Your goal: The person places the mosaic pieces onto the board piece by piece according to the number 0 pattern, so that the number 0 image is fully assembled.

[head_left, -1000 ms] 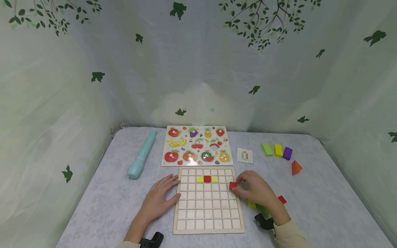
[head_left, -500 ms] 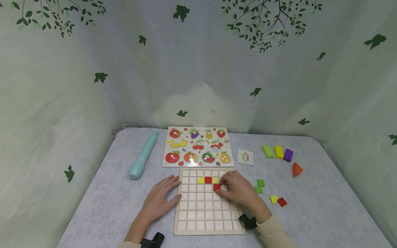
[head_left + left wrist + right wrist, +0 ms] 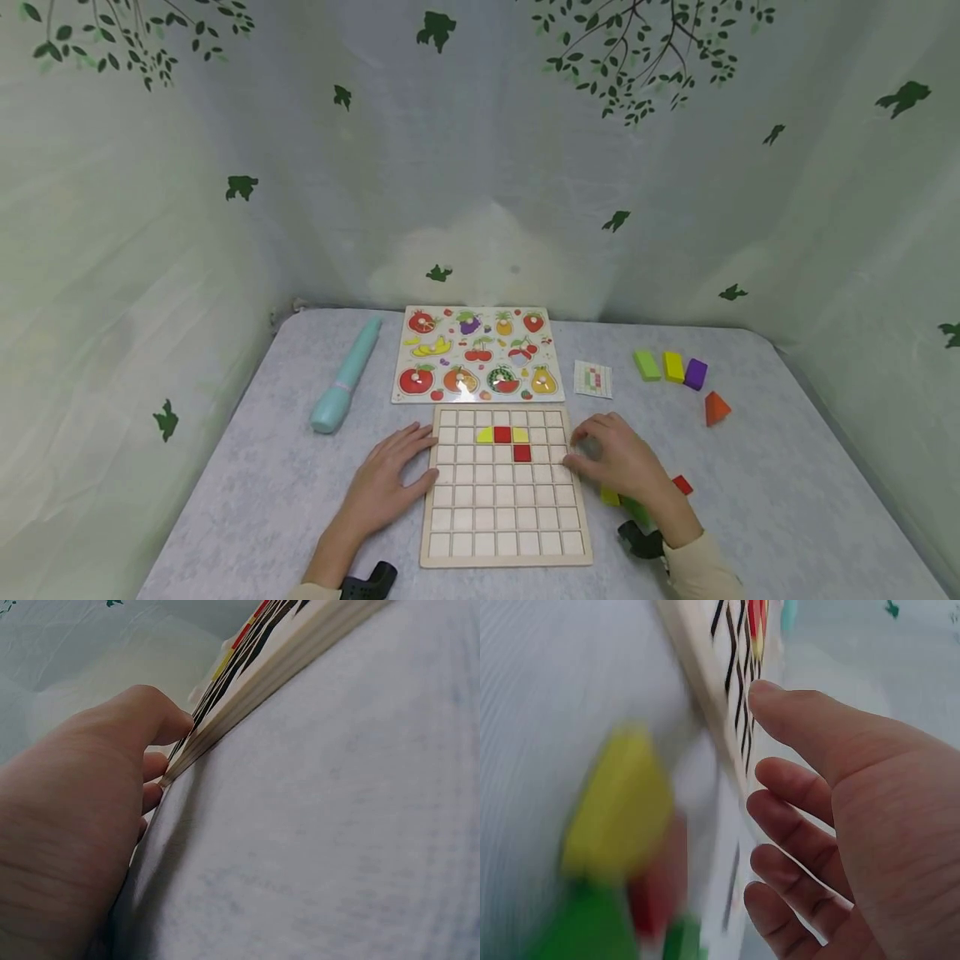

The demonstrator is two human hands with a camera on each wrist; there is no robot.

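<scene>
Tiles on grid board [image 3: 504,487]: red 2 [image 3: 522,453] | yellow 2 [image 3: 484,435]

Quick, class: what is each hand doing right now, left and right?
Left hand: open, resting against the grid board.
Right hand: open, fingers loosely curled, holding nothing.

The grid board [image 3: 504,487] lies near, between both hands; the fruit puzzle [image 3: 476,353] sits just beyond it, loose blocks [image 3: 671,367] far right.

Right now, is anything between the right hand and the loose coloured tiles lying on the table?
Nothing visible: the right hand hovers at the wooden grid board's right edge, directly above the loose coloured tiles.
</scene>
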